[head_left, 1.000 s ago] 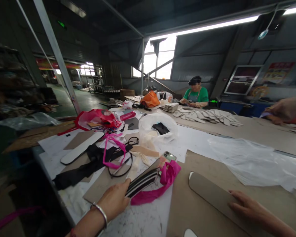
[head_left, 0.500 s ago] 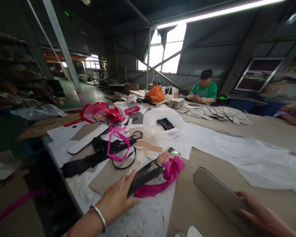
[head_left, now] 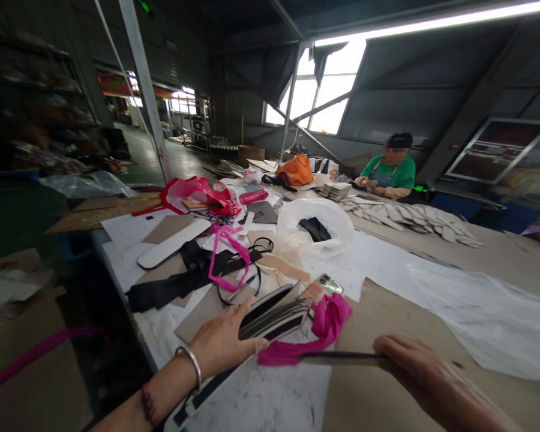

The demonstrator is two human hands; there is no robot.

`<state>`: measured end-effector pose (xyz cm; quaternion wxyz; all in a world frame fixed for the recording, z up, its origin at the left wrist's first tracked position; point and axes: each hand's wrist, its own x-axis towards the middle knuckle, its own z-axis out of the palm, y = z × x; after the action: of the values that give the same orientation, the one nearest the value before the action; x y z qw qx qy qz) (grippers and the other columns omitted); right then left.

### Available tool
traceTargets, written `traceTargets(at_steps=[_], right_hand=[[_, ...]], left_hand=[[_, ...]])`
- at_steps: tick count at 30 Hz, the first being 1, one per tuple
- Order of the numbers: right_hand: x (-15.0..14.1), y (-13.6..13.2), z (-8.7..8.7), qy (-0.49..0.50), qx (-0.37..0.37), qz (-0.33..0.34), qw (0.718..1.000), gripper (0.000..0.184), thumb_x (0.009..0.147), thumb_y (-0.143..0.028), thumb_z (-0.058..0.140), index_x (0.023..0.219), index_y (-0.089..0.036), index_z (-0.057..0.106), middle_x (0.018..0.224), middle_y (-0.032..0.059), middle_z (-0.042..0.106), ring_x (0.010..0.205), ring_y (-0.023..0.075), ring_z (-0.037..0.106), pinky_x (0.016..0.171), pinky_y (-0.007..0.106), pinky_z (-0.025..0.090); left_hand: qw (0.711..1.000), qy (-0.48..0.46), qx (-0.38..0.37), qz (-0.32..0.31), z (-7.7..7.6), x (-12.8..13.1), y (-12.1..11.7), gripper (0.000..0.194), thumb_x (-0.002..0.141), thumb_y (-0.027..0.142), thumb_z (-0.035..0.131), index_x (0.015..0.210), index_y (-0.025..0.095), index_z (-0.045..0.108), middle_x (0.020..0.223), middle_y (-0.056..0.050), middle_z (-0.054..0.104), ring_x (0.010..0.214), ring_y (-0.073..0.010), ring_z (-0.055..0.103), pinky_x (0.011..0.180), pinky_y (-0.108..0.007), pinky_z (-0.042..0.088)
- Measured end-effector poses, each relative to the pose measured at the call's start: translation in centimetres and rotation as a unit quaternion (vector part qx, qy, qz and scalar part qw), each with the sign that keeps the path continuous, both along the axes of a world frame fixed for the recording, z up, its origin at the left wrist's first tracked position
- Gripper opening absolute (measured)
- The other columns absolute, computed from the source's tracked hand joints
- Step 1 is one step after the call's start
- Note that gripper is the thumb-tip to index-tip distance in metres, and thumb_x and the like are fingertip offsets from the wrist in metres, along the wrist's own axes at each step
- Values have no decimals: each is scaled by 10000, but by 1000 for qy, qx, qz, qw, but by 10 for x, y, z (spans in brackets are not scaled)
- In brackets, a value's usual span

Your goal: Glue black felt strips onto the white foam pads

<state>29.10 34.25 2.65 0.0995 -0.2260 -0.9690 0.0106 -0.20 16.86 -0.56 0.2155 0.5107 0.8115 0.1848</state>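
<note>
The left hand (head_left: 227, 336) was clamped on a stack of long flat panels (head_left: 279, 321), thumb on the near side and fingers over the far side, with the panels fanning a little apart at their far end. The right hand (head_left: 423, 369) was closed on a single panel (head_left: 342, 358), turned edge-on, its tip pointing toward the left hand and meeting the pink cloth (head_left: 328, 321) in view. That cloth lay between the two hands, just right of the stack, and a phone (head_left: 327, 284) lay past the stack's far end. Below the right hand a brown sheet (head_left: 360, 396) covered part of the desk (head_left: 292, 402). Ahead and to the left of the left hand were black cloth (head_left: 166, 291), a pink loop (head_left: 213, 264) and a white panel (head_left: 175, 245); farther ahead stood a white plastic bag (head_left: 292, 219) with something black (head_left: 315, 229) in it. Beyond the right hand, off to its right, a clear plastic sheet (head_left: 472, 318) was spread. Well ahead of the right hand, a co-worker in green (head_left: 405, 174) sat near a pile of pale pieces (head_left: 414, 217).
</note>
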Motion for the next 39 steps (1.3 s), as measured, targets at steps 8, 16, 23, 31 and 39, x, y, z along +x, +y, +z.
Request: traceTargets(at_steps=[8,16,23,31,39], right_hand=[[-103,-29,-15,-51,32,191,980,183,801,-57,495,788,-187,623,1330,128,464,1235,269,395,975,464,363],[-133,-29,-35,-60,31,210,975,177,825,-80,486,781,-162,637,1320,154,467,1233,275,397,959,451,386],[-115,-36,-40,20,106,226,968,197,841,-73,443,797,-171,608,1201,144,558,1081,289,513,822,440,481],[-104,-46,-28,-37,63,240,968,236,879,-91,397,743,-161,578,845,65,600,771,185,528,675,318,487],[-104,-81,15,33,106,284,952,391,937,-148,248,772,-155,603,857,68,620,815,175,541,693,307,508]], left_hand=[[1000,3,-4,-17,-1,-11,0,811,689,518,535,1377,197,250,1378,-120,400,1199,-288,437,966,-418,365],[1000,2,5,-28,-6,-13,0,827,683,540,537,1375,182,257,1324,-134,463,1180,-284,454,966,-394,364],[999,-10,10,-29,-2,-25,-1,821,716,582,485,1376,155,247,1397,-140,365,1242,-273,383,1011,-391,316],[997,-21,59,-45,12,-18,-23,763,731,557,513,1342,138,330,1409,-134,344,1304,-256,265,1077,-386,204],[970,-224,43,-82,27,11,-56,874,603,437,692,1346,157,328,1376,-96,410,1234,-253,383,1043,-335,280]])
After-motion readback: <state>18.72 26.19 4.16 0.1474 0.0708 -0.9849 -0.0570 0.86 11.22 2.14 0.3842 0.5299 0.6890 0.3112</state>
